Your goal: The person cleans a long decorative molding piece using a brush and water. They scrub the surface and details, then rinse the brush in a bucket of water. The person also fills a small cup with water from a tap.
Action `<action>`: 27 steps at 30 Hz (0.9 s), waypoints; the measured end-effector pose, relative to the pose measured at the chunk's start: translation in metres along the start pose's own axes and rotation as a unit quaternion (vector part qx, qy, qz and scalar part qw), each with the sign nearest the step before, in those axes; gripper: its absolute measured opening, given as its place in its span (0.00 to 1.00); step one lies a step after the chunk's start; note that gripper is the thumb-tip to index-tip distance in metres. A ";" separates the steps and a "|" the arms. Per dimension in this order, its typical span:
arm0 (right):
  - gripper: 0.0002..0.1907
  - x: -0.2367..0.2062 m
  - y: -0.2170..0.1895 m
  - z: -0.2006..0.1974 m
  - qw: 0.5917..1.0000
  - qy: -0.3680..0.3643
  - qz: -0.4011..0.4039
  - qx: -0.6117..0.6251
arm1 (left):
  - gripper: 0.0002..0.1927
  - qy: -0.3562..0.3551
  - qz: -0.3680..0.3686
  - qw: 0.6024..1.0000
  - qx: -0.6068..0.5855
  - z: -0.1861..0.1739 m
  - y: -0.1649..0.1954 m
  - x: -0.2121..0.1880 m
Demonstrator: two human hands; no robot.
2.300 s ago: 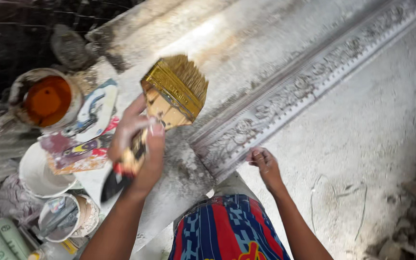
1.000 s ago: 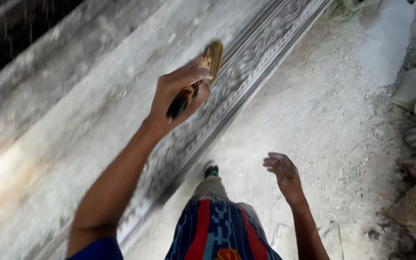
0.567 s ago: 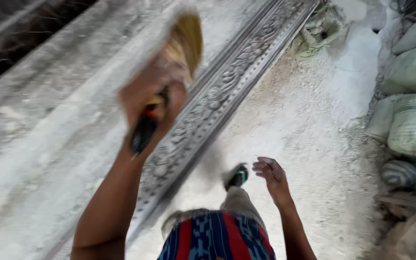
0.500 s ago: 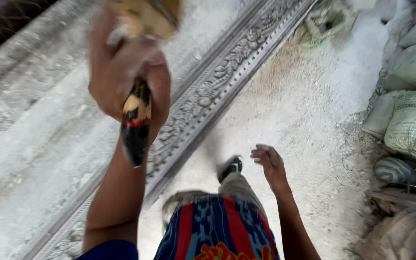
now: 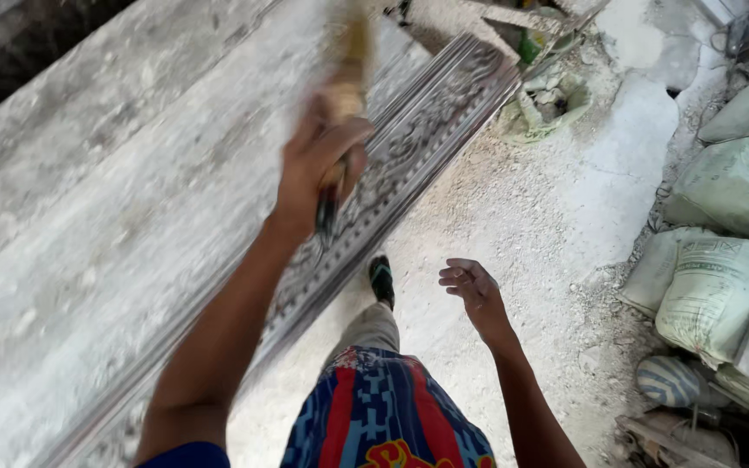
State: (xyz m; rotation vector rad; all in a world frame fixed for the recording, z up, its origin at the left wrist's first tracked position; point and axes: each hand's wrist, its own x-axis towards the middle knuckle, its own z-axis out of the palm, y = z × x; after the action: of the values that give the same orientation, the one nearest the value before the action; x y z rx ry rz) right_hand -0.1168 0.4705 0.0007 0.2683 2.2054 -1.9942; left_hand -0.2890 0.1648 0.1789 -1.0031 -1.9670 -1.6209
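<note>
The left hand [image 5: 318, 165], fist closed around the dark handle of the wide paintbrush [image 5: 347, 95], has swung it from overhead down over the carved moulding strip [image 5: 431, 121], while the right hand [image 5: 470, 286] stays open, holding nothing.

Right edge: I am seeing pale grey-green sacks [image 5: 721, 286] lying stacked against each other.
Below the sacks: a striped rounded bundle [image 5: 674, 381] is sitting on the ground.
Top middle: rubble and scraps [image 5: 548, 100] are lying heaped in a shallow hollow.
Ground: white dusty floor [image 5: 530, 225] is stretching between sacks and long slab.
</note>
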 end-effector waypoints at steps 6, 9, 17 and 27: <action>0.19 0.063 -0.019 -0.063 0.997 0.058 0.041 -0.016 | 0.12 0.098 0.121 0.988 -0.003 0.031 -0.054 0.091; 0.19 0.105 -0.028 -0.096 0.997 0.067 0.025 -0.025 | 0.12 0.178 0.058 0.981 -0.051 0.068 -0.076 0.119; 0.21 0.180 -0.029 -0.146 0.999 0.038 0.004 -0.023 | 0.15 0.014 -0.154 0.963 -0.222 0.141 -0.157 0.163; 0.21 0.269 -0.022 -0.223 0.998 0.006 0.041 0.047 | 0.19 -0.304 -0.178 0.935 0.033 0.209 -0.221 0.178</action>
State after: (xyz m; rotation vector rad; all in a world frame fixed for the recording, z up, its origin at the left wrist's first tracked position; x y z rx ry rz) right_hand -0.3819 0.6976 -0.0186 0.3770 2.0746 -2.0602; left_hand -0.5416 0.3980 0.1026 -1.2931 -2.7282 -1.5176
